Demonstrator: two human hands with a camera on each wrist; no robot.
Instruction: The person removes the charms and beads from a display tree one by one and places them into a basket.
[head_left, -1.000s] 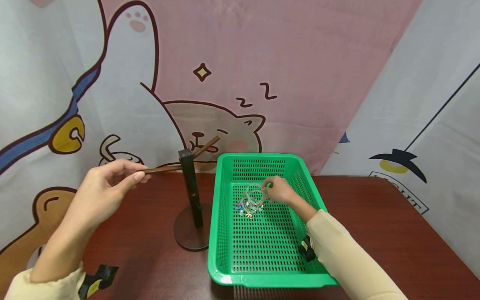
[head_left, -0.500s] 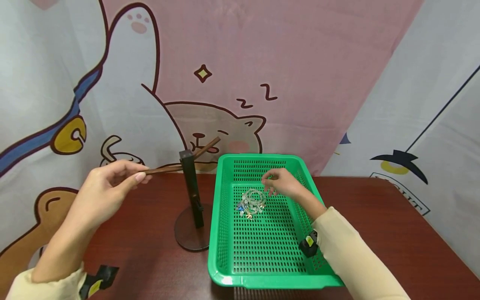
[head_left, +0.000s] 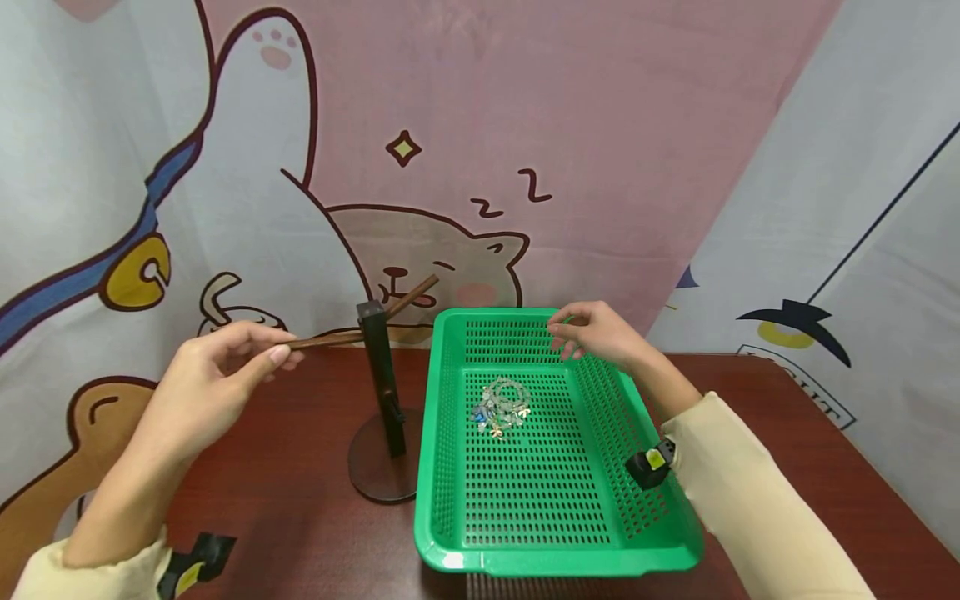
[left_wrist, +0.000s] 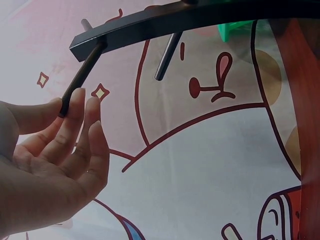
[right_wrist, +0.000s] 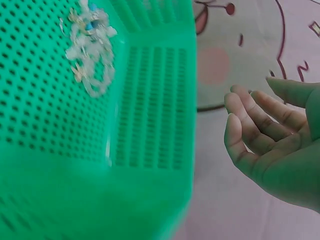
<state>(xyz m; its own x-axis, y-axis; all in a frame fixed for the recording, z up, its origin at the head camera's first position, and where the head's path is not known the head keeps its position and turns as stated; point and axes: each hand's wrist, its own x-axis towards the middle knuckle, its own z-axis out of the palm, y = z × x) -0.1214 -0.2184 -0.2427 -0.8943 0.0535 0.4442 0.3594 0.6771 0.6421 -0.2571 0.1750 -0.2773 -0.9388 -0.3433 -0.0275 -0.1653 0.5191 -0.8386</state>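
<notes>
My left hand [head_left: 217, 383] pinches the end of a brown wooden peg [head_left: 322, 339] between thumb and fingers. That peg juts from the dark upright post of a stand [head_left: 384, 379] on a round base; another peg [head_left: 415, 293] slants off the post's other side. In the left wrist view the thumb and index finger hold the peg tip [left_wrist: 64, 107]. My right hand [head_left: 596, 336] is over the back right rim of a green basket [head_left: 435, 433], fingers loosely bent with nothing between them. A small pile of clear beaded bracelets [head_left: 502, 406] with blue and gold charms lies on the basket's floor.
The dark red-brown table [head_left: 285, 517] carries the stand and the basket side by side. Behind it hangs a cartoon-printed cloth [head_left: 600, 125]. The basket's raised walls surround the bracelets.
My right hand has let go of the bracelets and moved up and right, away from the pile. A raised bracelet has dropped onto the pile. The left hand has stayed on the peg.
</notes>
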